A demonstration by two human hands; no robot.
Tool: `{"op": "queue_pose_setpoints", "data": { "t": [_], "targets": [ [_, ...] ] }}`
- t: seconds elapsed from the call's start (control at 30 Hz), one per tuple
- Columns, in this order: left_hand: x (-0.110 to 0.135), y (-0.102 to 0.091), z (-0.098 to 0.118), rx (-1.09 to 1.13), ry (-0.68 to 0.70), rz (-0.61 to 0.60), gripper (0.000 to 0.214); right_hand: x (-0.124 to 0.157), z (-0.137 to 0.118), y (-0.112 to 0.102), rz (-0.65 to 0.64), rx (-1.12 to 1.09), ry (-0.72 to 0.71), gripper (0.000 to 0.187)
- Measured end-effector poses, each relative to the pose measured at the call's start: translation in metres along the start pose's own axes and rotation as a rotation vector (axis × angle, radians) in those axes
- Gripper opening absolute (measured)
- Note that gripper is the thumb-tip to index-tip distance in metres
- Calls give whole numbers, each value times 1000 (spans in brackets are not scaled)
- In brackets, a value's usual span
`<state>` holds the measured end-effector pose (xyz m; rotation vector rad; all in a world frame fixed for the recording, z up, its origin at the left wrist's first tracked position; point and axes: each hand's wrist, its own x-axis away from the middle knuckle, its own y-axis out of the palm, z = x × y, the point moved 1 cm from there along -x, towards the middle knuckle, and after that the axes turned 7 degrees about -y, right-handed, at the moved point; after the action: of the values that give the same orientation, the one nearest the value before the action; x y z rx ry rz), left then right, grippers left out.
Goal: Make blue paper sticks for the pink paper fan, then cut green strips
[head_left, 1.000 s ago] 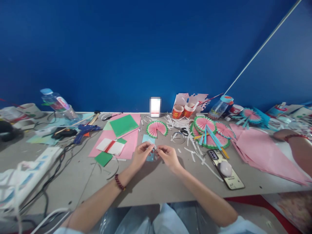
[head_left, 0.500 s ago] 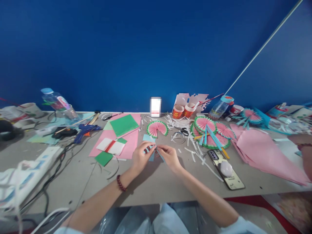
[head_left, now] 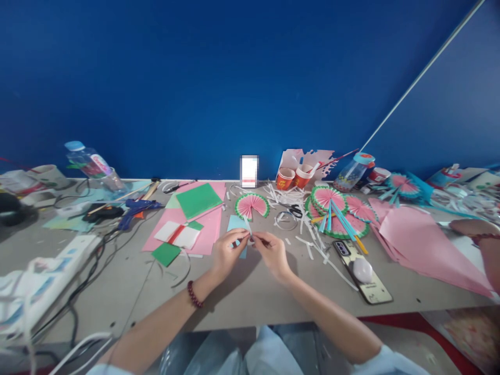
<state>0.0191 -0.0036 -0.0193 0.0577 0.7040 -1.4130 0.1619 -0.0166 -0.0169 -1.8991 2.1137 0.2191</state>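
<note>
My left hand (head_left: 228, 253) and my right hand (head_left: 272, 253) meet fingertip to fingertip at the middle of the table. Both pinch a thin pale strip (head_left: 248, 224), whose free end sticks up beyond the fingers; its lower part is hidden by them. Beneath and behind my left fingers lies a light blue paper piece (head_left: 236, 222). Just past the hands rests a pleated pink paper fan (head_left: 250, 205) with a green rim and a gap at its front.
Pink and green sheets (head_left: 199, 200) and a glue gun (head_left: 136, 211) lie to the left. On the right are scissors (head_left: 296, 211), white scraps, finished fans (head_left: 330, 203) and a phone (head_left: 363, 273). Another person's hand (head_left: 471, 227) rests at the far right.
The strip, which pointed down toward me below the fingers, now points up and away. My hands stay in nearly the same place. The other person's hand has come farther into view.
</note>
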Motion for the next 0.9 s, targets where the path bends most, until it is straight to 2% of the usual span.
{"op": "queue_pose_setpoints", "data": {
  "t": [0.23,0.37,0.67,0.9],
  "targets": [
    [0,2,1,40,-41,24,15,1,-11,-2,-3,231,-280,18],
    [2,2,2,33,-23,20,14,2,-13,-1,5,289,-379,20],
    [6,1,1,-70,126,-22,14,4,-13,1,-9,338,-441,19],
    [4,3,3,-129,176,16,7,5,-10,4,-25,346,-432,20]
  ]
}}
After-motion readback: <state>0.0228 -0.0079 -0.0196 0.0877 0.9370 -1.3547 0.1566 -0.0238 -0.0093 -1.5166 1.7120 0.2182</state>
